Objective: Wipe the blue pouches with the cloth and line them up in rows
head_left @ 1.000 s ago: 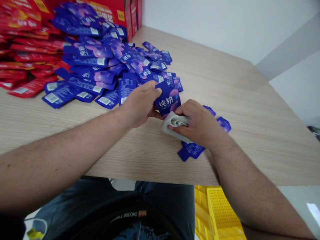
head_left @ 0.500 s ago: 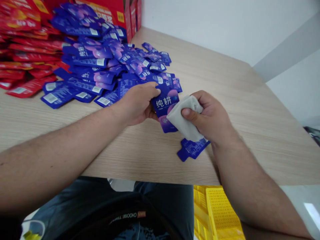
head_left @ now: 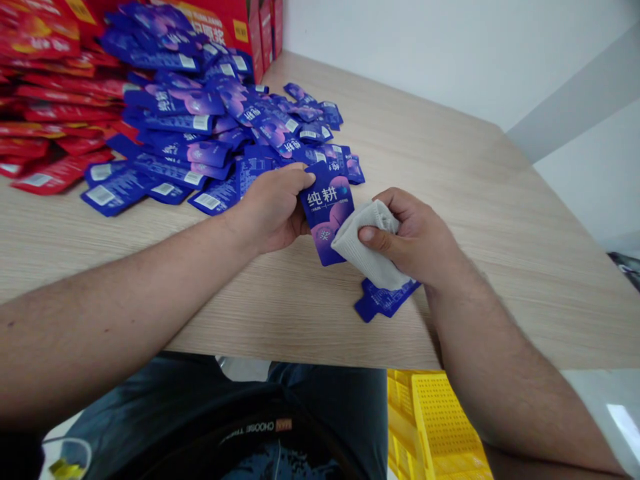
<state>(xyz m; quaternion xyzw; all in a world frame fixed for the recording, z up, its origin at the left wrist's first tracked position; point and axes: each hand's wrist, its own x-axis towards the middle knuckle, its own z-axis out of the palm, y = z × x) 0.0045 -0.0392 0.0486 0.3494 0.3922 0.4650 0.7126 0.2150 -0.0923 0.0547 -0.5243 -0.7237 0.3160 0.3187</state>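
My left hand (head_left: 280, 207) pinches a blue-purple printed pouch (head_left: 325, 210) by its upper left corner, with the printed front turned up. In my right hand (head_left: 417, 233) is a folded whitish ribbed cloth (head_left: 367, 243), gripped between thumb and fingers. The cloth's left edge overlaps the pouch's right lower side; whether it presses on the pouch, I cannot tell. Below the cloth, another blue pouch (head_left: 383, 301) lies on the table, back side up and partly covered from view. The fingers of my left hand behind the pouch are mostly hidden.
A heap of blue pouches (head_left: 185, 133) spreads beyond my left hand. Red pouches (head_left: 65, 120) are stacked at the far left, before red boxes (head_left: 240, 33). The wooden table (head_left: 480, 200) meets a white wall. Yellow crates (head_left: 445, 413) stand under the front edge.
The held pouch has shifted slightly left with my left hand. My right hand and the cloth have also moved a little left and down. The pouch on the table stays in place.
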